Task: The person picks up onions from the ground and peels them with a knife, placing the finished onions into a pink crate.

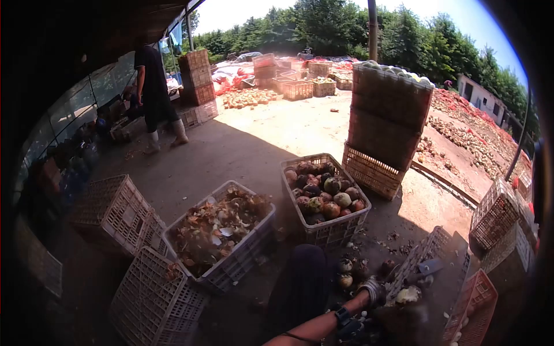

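The left hand (374, 292) is down low, near the ground, in a stripy glove. A dark watch (343, 315) is on its wrist. The hand is small and in the shade, so I can't tell how far open it is or if it has hold of anything. The right hand is hard to make out in the dark, so I can't tell how open it is or what it holds.

A pale, lumpy vegetable (408, 294) is just to the right of the left hand. A flat grey tool (430, 266) is a bit past that, farther ahead and to the right. A slatted crate side (416, 254) leans just ahead of the hand. A few loose round vegetables (345, 266) sit near the hand, ahead and to its left. The person's dark knee (303, 277) is to the left of the hand.

Farther ahead is a crate (339, 230) full of round vegetables, some dark, some red, some green. More to the left is a tub (245, 254) heaped with dry brown peelings (210, 228). A red crate (482, 291) is off to the hand's right. A tall stack of crates (384, 109) stands well ahead, with pale round things on top. Far off to the left, another person (154, 86) is on their feet.
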`<state>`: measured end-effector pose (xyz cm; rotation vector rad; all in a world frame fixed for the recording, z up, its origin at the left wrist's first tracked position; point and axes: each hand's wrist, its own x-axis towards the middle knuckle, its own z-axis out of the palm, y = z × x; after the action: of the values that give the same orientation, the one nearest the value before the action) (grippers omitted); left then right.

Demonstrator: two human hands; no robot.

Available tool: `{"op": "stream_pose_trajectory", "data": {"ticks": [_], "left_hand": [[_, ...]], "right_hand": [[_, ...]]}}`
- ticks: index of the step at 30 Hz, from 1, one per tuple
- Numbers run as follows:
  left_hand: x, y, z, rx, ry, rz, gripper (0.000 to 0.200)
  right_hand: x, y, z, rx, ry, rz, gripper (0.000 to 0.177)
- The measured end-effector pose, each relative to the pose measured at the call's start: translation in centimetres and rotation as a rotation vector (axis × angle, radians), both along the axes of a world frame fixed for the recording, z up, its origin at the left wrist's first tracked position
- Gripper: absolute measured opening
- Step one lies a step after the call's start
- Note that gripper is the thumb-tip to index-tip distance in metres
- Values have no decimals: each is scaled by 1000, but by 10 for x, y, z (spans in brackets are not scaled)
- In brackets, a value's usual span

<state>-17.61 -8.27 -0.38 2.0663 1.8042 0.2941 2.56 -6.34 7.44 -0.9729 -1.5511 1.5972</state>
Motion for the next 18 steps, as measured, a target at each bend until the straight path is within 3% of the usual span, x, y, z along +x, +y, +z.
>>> {"op": "stream_pose_trajectory", "data": {"ticks": [1,2,4,6,8,10,13,18], "left_hand": [[0,-4,-12,25,26,-32,18],[-8,0,-74,295,-53,-229,10],[-6,2,-51,-218,-436,49,26],[7,24,-179,39,-649,47,7],[8,-5,-90,162,-318,-96,12],[16,-18,-51,85,-99,-78,15],[25,-20,-31,-220,-25,12,28],[34,-20,-47,-312,18,-18,30]], "right_hand": [[3,-3,1,6,62,-24,96],[3,-7,2,3,129,-39,96],[7,-10,3,-17,233,-60,94],[7,-10,-1,-76,291,-76,97],[8,-19,17,-149,245,-138,99],[11,-27,27,-195,252,-156,97],[17,-21,12,-191,423,-98,95],[27,-21,6,-216,511,-132,95]]}}
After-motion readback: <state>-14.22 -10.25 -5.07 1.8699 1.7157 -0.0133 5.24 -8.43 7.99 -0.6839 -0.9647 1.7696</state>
